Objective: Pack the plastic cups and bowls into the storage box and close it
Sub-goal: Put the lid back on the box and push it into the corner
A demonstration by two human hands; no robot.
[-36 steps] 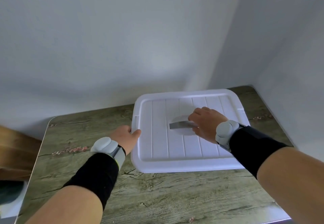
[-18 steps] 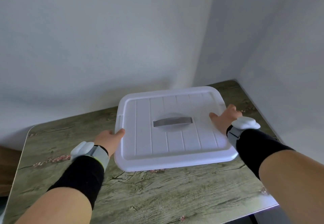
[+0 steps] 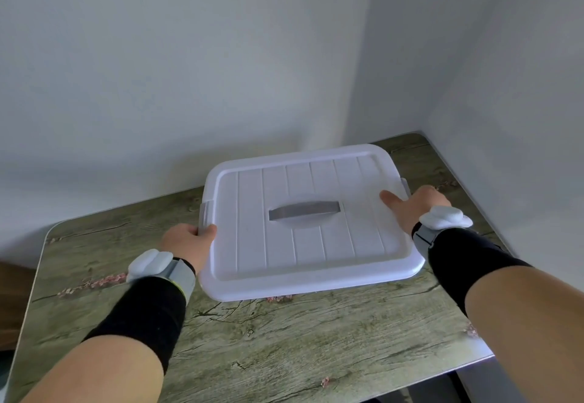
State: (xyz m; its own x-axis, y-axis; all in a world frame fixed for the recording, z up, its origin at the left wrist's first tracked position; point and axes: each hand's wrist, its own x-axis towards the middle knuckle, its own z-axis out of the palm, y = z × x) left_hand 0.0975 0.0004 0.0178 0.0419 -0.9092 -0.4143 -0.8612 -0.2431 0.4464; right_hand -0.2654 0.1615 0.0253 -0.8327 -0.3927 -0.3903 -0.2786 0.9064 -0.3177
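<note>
A white storage box stands on the table with its ribbed white lid (image 3: 316, 244) on top. A grey handle (image 3: 304, 210) lies flat in the lid's middle. My left hand (image 3: 186, 240) grips the latch (image 3: 207, 213) on the box's left side, thumb on the lid's edge. My right hand (image 3: 414, 208) holds the box's right side, thumb pressed on the lid and fingers wrapped over the edge by the right latch (image 3: 404, 185). No cups or bowls are visible; the inside of the box is hidden.
The table (image 3: 284, 339) has a green-grey wood-grain top and sits in a corner of white walls (image 3: 221, 71). Its right and near edges are close. A brown surface (image 3: 12, 292) shows at the far left.
My right hand left the lid's grey handle and went to the box's right edge. My left hand closed around the left latch. The view shifted.
</note>
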